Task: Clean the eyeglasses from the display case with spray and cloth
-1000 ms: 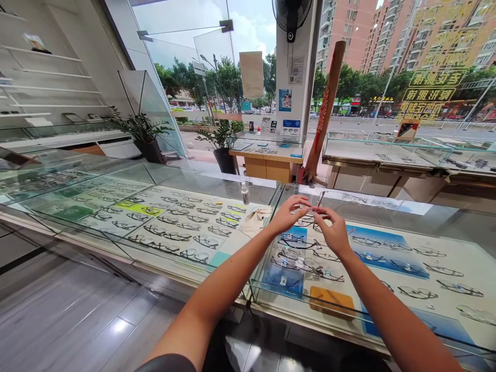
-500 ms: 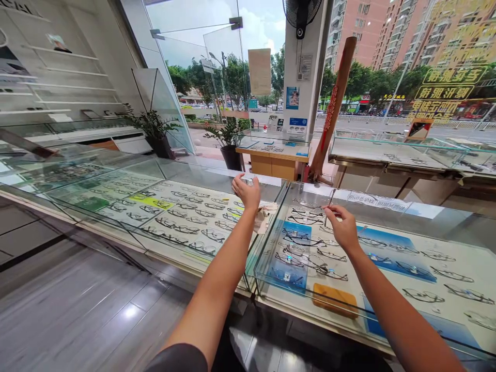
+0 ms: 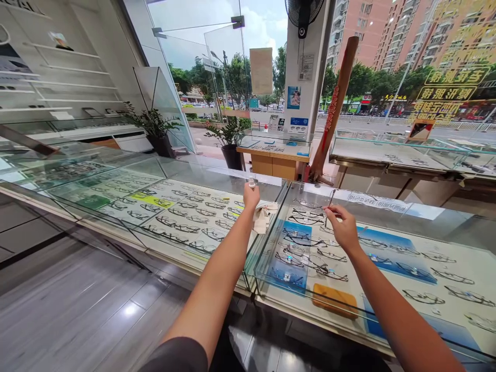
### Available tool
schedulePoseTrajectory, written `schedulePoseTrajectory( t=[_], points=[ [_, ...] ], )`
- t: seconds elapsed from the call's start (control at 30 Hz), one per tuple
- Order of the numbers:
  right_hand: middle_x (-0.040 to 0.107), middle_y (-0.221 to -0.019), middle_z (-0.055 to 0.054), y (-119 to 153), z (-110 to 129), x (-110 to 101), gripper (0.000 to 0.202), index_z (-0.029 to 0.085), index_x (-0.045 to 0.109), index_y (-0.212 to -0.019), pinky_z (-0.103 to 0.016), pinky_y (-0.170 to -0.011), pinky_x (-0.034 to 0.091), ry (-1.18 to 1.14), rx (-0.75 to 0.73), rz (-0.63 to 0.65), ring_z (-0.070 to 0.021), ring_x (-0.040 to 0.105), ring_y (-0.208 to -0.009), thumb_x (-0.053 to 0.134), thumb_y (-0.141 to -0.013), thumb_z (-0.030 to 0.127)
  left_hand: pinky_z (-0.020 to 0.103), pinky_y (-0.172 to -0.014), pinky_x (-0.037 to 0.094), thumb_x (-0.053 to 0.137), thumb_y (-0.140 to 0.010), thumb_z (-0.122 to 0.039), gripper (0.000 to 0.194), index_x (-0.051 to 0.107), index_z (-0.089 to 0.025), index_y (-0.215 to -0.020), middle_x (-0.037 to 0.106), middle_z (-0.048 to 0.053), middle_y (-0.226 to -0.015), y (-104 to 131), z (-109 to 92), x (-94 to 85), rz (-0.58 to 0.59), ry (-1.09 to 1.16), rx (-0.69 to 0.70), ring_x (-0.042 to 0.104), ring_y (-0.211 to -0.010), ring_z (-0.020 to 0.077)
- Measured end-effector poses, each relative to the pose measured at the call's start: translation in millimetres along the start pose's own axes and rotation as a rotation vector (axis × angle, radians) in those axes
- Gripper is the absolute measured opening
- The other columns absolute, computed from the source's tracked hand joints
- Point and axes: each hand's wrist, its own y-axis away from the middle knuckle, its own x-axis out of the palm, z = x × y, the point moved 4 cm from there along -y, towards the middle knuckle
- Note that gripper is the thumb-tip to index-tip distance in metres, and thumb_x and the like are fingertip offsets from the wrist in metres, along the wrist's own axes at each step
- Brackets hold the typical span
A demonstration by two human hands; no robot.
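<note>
My left hand [image 3: 251, 195] is closed around a small clear bottle [image 3: 251, 182] with a pale top, above the glass counter on the left. Just beside that wrist lies a crumpled beige cloth [image 3: 262, 219] on the glass. My right hand [image 3: 341, 222] pinches a pair of thin-framed eyeglasses [image 3: 306, 202] over the right-hand counter, with one slim temple sticking up past the fingertips. The lenses point left, and their outline is faint against the display below.
Glass display counters [image 3: 217, 178] run across in front of me, with rows of eyeglass frames inside. An orange case [image 3: 335, 300] lies inside the right counter. Behind stand potted plants [image 3: 231, 150], a wooden post [image 3: 338, 103] and a smaller display table [image 3: 273, 155].
My left hand has gone from open fingers to a closed grip on the small bottle. My right hand stays nearly in place with the eyeglasses.
</note>
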Motion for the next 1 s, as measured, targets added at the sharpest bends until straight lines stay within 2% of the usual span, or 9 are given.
schedulePoseTrajectory(
  t=[0.13, 0.2, 0.3, 0.47, 0.6, 0.77, 0.87, 0.93, 1.0],
  points=[
    [0.081, -0.110, -0.012, 0, 2, 0, 0.036, 0.020, 0.078, -0.098, -0.045, -0.093, 0.055, 0.006, -0.004, 0.009, -0.0289, 0.071, -0.103, 0.066, -0.095, 0.054, 0.031, -0.076, 0.056, 0.058, -0.098, -0.028, 0.015, 0.057, -0.023, -0.113, 0.066, 0.004, -0.098, 9, -21, 8.8, 0.099, 0.257, 0.041, 0.065, -0.088, 0.0183],
    [0.081, -0.111, -0.012, 1, 4, 0, 0.037, 0.021, 0.079, -0.099, -0.045, -0.093, 0.054, 0.006, -0.007, 0.010, -0.0292, 0.071, -0.104, 0.066, -0.095, 0.055, 0.028, -0.065, 0.052, 0.059, -0.095, -0.038, 0.018, 0.055, -0.024, -0.105, 0.061, 0.001, -0.089, 23, -37, 16.7, 0.202, 0.365, 0.059, 0.061, -0.078, 0.0165],
    [0.081, -0.111, -0.012, 2, 9, 0, 0.036, 0.021, 0.079, -0.100, -0.045, -0.094, 0.054, -0.001, -0.007, 0.015, -0.0298, 0.071, -0.106, 0.066, -0.096, 0.055, 0.026, -0.055, 0.048, 0.055, -0.092, -0.065, 0.042, 0.054, -0.023, -0.092, 0.056, 0.000, -0.077, 56, -62, 28.1, 0.406, 0.499, 0.082, 0.056, -0.065, 0.0146],
    [0.080, -0.110, -0.010, 5, 22, 2, 0.035, 0.022, 0.079, -0.100, -0.045, -0.097, 0.052, -0.025, -0.008, 0.062, -0.0296, 0.070, -0.107, 0.064, -0.098, 0.054, 0.023, -0.040, 0.029, 0.044, -0.081, -0.098, 0.076, 0.044, -0.023, -0.067, 0.034, -0.005, -0.056, 123, -95, 41.0, 1.058, 0.887, -0.025, 0.036, -0.047, 0.0113],
    [0.080, -0.106, -0.007, 6, 27, 5, 0.034, 0.023, 0.079, -0.103, -0.044, -0.100, 0.052, -0.103, 0.020, 0.130, -0.0281, 0.070, -0.105, 0.064, -0.099, 0.053, 0.023, -0.038, 0.021, 0.033, -0.081, -0.101, 0.082, 0.038, -0.023, -0.058, 0.025, -0.005, -0.048, 155, -105, 37.7, 1.396, 0.956, -0.118, 0.025, -0.042, 0.0107],
    [0.080, -0.109, -0.007, 7, 29, 7, 0.033, 0.024, 0.079, -0.102, -0.041, -0.094, 0.053, -0.157, 0.047, 0.163, -0.0267, 0.068, -0.102, 0.065, -0.098, 0.054, 0.024, -0.038, 0.019, 0.024, -0.079, -0.102, 0.082, 0.033, -0.025, -0.053, 0.018, -0.005, -0.044, 162, -106, 34.0, 1.456, 0.940, -0.222, 0.019, -0.040, 0.0106],
    [0.080, -0.108, -0.007, 6, 29, 6, 0.033, 0.025, 0.079, -0.100, -0.040, -0.089, 0.054, -0.175, 0.065, 0.176, -0.0263, 0.067, -0.100, 0.064, -0.098, 0.055, 0.025, -0.038, 0.018, 0.025, -0.079, -0.101, 0.081, 0.035, -0.025, -0.052, 0.018, -0.006, -0.044, 162, -105, 36.4, 1.468, 0.932, -0.193, 0.019, -0.040, 0.0108],
    [0.081, -0.107, -0.007, 6, 30, 8, 0.033, 0.025, 0.078, -0.098, -0.040, -0.091, 0.054, -0.190, 0.065, 0.214, -0.0264, 0.069, -0.102, 0.064, -0.098, 0.055, 0.026, -0.038, 0.020, 0.030, -0.080, -0.098, 0.079, 0.039, -0.025, -0.054, 0.023, -0.005, -0.044, 160, -103, 41.5, 1.412, 0.894, -0.115, 0.023, -0.040, 0.0113],
    [0.081, -0.105, -0.006, 7, 32, 11, 0.033, 0.026, 0.077, -0.095, -0.041, -0.094, 0.053, -0.201, 0.064, 0.280, -0.0268, 0.070, -0.103, 0.064, -0.098, 0.056, 0.026, -0.040, 0.024, 0.039, -0.081, -0.093, 0.075, 0.046, -0.023, -0.057, 0.031, -0.004, -0.046, 156, -99, 47.8, 1.264, 0.807, 0.004, 0.029, -0.041, 0.0111]
  ],
)
